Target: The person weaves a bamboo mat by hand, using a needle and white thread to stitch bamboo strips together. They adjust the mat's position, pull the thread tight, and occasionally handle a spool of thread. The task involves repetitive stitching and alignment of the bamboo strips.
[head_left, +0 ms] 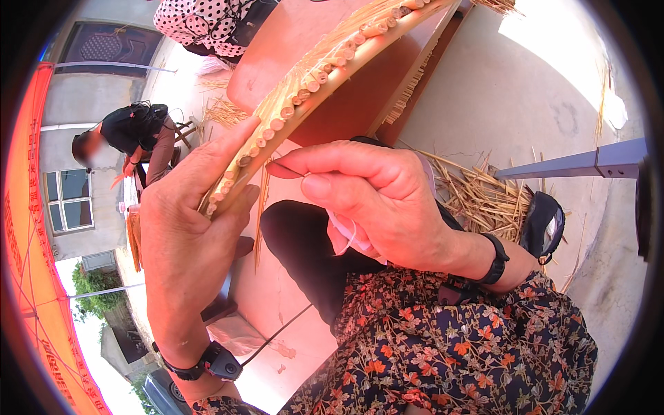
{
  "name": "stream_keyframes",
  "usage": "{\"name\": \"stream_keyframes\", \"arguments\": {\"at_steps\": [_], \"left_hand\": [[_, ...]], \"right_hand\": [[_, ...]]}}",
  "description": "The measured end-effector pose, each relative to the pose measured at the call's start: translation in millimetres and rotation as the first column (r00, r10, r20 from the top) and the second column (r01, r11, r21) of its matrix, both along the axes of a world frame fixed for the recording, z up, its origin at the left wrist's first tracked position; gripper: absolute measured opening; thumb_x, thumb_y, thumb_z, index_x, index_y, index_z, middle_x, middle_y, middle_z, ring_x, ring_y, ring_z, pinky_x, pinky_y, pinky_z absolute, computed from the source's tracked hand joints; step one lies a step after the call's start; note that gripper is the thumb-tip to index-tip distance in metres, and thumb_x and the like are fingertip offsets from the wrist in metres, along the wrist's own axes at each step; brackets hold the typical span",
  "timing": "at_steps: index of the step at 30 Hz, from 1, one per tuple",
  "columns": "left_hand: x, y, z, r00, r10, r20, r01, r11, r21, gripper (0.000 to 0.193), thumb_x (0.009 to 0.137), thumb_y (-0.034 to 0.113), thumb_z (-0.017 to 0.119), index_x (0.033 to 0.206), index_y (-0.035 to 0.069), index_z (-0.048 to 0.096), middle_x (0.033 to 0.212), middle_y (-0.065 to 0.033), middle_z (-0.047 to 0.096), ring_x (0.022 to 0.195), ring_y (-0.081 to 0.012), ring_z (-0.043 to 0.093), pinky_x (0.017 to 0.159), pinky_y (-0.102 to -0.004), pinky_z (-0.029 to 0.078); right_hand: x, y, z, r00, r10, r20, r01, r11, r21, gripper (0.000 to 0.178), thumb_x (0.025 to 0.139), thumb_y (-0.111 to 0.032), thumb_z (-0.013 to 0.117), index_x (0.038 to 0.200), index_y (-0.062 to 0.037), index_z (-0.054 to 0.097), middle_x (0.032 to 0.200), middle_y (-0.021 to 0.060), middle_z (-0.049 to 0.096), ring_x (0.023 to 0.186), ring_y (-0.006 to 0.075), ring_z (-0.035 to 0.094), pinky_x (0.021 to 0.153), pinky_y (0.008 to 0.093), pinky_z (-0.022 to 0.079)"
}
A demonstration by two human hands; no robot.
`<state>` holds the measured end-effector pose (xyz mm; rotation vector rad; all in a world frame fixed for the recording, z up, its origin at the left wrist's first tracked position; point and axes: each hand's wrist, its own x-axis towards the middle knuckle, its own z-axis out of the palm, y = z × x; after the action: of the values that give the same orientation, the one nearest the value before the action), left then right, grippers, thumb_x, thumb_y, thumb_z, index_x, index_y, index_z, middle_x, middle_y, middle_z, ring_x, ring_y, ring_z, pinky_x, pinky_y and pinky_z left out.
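Note:
A long, curved panel of straw or reed stalks (312,86) slants up from my left hand to the top right, the round cut ends lined up along its edge beside a smooth pale strip. My left hand (181,225) is closed around the panel's lower end, thumb on one side and fingers on the other. Close by its edge, my right hand (398,200) pinches thumb and forefinger together. What lies between those fingertips is too small to make out. A white thread or cord (351,234) loops under my right hand, by a pale pinkish cloth-like piece.
Loose straw stalks (477,200) lie heaped on the floor at right, near a dark shoe (544,225) and a blue-grey metal leg (567,166). A reddish board (360,97) stands behind the panel. Another person (138,131) sits bent over at far left; a dotted garment (200,24) shows at the top.

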<state>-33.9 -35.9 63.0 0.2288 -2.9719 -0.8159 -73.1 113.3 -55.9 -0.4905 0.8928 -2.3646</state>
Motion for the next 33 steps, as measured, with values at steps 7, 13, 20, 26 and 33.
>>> {"name": "stream_keyframes", "arguments": {"at_steps": [7,13,20,26,33], "left_hand": [[3,7,9,0.997,0.038,0.069,-0.038,0.999,-0.008,0.049,0.082,-0.010,0.059,0.130,-0.003,0.060,0.111,-0.0011,0.066,0.099,-0.0054,0.056,0.087,-0.0205,0.043],[-2,3,2,0.999,-0.004,0.045,0.006,0.999,-0.033,0.052,0.080,-0.010,0.062,0.129,0.004,0.063,0.108,-0.0090,0.069,0.094,-0.0108,0.063,0.084,-0.0250,0.048],[14,12,-17,0.994,-0.092,-0.059,0.082,0.984,-0.159,0.054,0.076,-0.012,0.064,0.127,0.005,0.064,0.111,-0.0188,0.069,0.096,-0.0307,0.070,0.083,-0.0322,0.053],[27,22,-40,0.972,-0.217,-0.095,0.182,0.941,-0.286,0.052,0.079,-0.011,0.065,0.129,0.004,0.062,0.117,-0.0206,0.067,0.105,-0.0324,0.068,0.088,-0.0352,0.053],[39,31,-62,0.971,-0.223,-0.090,0.178,0.918,-0.353,0.064,0.070,-0.015,0.064,0.130,0.006,0.062,0.119,-0.0199,0.067,0.108,-0.0346,0.066,0.091,-0.0375,0.053]], "right_hand": [[1,0,3,1.000,0.028,0.003,-0.028,1.000,0.003,0.028,0.100,-0.009,0.053,0.124,0.0033,0.063,0.057,-0.0041,0.053,0.043,0.0002,0.043,0.046,0.0211,0.048],[0,1,-2,1.000,-0.030,-0.003,0.030,0.999,0.020,0.026,0.100,-0.009,0.054,0.121,0.0035,0.064,0.062,-0.0021,0.057,0.047,0.0006,0.046,0.047,0.0208,0.048],[15,10,1,0.999,-0.038,-0.021,0.041,0.987,0.158,0.016,0.100,-0.009,0.054,0.108,0.0022,0.063,0.085,0.0026,0.064,0.055,0.0041,0.053,0.049,0.0206,0.048],[22,31,-14,0.992,0.061,0.106,-0.080,0.979,0.187,0.015,0.099,-0.009,0.056,0.107,0.0014,0.065,0.085,0.0021,0.064,0.058,0.0050,0.056,0.051,0.0203,0.046],[29,49,-48,0.981,0.147,0.127,-0.167,0.972,0.167,0.013,0.099,-0.009,0.058,0.108,-0.0010,0.063,0.082,0.0009,0.063,0.060,0.0046,0.057,0.051,0.0198,0.045]]}}
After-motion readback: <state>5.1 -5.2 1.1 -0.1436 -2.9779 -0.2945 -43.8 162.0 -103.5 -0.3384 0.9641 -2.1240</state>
